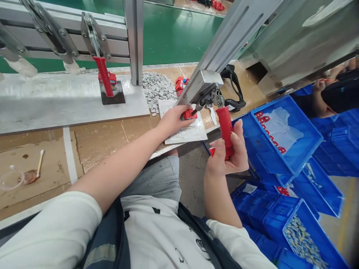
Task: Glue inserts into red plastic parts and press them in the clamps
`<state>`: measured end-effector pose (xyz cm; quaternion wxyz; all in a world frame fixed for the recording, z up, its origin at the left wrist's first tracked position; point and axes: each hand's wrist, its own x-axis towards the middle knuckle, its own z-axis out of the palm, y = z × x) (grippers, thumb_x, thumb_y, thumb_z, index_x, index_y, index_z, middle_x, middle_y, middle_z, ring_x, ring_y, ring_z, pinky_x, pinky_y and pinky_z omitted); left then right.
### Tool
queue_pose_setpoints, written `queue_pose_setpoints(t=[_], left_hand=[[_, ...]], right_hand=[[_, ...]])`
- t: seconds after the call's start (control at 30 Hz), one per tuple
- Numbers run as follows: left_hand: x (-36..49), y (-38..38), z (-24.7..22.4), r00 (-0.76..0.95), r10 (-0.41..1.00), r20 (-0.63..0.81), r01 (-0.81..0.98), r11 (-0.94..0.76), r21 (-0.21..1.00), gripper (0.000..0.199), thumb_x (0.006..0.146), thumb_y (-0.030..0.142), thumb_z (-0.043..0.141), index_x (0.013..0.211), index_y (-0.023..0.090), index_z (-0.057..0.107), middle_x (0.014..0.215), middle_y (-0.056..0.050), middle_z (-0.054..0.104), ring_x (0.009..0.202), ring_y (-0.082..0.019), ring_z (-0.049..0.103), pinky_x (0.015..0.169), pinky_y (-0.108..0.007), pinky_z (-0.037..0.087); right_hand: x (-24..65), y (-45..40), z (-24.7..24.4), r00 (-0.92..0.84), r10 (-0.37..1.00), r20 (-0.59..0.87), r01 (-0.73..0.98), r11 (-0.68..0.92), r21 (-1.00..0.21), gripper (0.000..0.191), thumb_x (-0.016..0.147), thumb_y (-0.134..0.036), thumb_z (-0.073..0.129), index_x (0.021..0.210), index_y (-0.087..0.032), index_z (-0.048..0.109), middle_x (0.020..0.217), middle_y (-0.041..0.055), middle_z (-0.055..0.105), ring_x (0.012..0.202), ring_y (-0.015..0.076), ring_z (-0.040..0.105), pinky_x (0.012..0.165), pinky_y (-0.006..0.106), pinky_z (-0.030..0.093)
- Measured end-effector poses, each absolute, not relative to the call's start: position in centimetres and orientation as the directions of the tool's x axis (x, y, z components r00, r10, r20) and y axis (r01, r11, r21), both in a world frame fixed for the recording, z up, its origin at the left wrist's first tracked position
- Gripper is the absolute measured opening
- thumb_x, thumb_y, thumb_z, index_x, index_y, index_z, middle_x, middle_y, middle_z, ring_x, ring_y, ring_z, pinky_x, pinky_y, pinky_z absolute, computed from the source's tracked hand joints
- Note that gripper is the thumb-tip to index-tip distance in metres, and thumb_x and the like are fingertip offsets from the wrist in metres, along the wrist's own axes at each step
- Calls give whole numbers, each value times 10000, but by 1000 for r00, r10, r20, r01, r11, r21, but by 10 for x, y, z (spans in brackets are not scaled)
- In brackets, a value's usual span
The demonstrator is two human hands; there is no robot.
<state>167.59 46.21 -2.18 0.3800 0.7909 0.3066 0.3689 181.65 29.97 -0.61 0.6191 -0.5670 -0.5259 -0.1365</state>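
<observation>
My left hand (174, 120) is closed on a small red plastic part (190, 114). That part rests on a pale plate (186, 136), directly under the tip of a toggle clamp (209, 98). Around the clamp's red ribbed handle (225, 125), my right hand (228, 157) is wrapped, thumb in front. A small red bit (212, 151) shows beside the right thumb; I cannot tell what it is. Further left, another red-handled clamp (103, 74) stands over a red part (111, 79) on a dark block (113, 98).
Behind the plate lie a heap of small grey pieces (158, 89) and red parts (181, 85). Blue crates (305, 149) stand at right, some holding parts. Metal posts (134, 41) rise from the bench. A cotton swab (40, 163) lies at left. Another person's arm (322, 99) shows far right.
</observation>
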Motion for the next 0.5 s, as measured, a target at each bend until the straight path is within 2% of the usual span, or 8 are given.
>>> queue_pose_setpoints(t=[0.1, 0.23, 0.37, 0.43, 0.5], left_hand=[[1676, 462, -22, 538, 770, 345, 207, -517, 831, 395, 918, 363, 780, 1254, 167, 715, 1191, -91, 770, 1077, -251, 709, 977, -342, 525], [1676, 462, -23, 545, 765, 342, 207, -518, 830, 410, 917, 374, 785, 1262, 165, 711, 1207, -95, 766, 1094, -257, 709, 983, -346, 527], [1675, 461, -22, 540, 774, 331, 212, -505, 836, 381, 915, 368, 789, 1235, 173, 719, 1185, -86, 764, 1072, -256, 709, 972, -352, 530], [1675, 460, -21, 537, 777, 328, 215, -503, 837, 372, 911, 351, 794, 1227, 168, 722, 1170, -85, 765, 1064, -259, 708, 965, -357, 530], [1674, 459, -19, 537, 774, 335, 219, -512, 831, 369, 906, 333, 804, 1222, 161, 721, 1152, -86, 764, 1058, -262, 705, 960, -363, 532]], right_hand=[[1807, 298, -12, 431, 406, 806, 749, 337, -570, 366, 999, -436, 666, 1320, -266, 705, 1463, 165, 685, 1247, 378, 741, 621, 404, 672], [1800, 298, -20, 517, 435, 738, 679, 316, -662, 384, 1010, -429, 628, 1358, -296, 723, 1440, 142, 705, 872, 259, 801, 595, 389, 642], [1793, 296, -16, 578, 526, 624, 619, 217, -755, 445, 1052, -445, 540, 1418, -255, 708, 1116, 107, 815, 637, 181, 699, 604, 367, 600], [1793, 293, -9, 536, 647, 543, 625, 129, -770, 429, 1067, -453, 530, 1356, -217, 743, 941, 77, 815, 590, 164, 649, 592, 327, 552], [1794, 291, -1, 459, 761, 458, 679, 32, -733, 411, 1077, -468, 523, 1234, -198, 790, 804, 44, 778, 562, 151, 613, 592, 293, 505]])
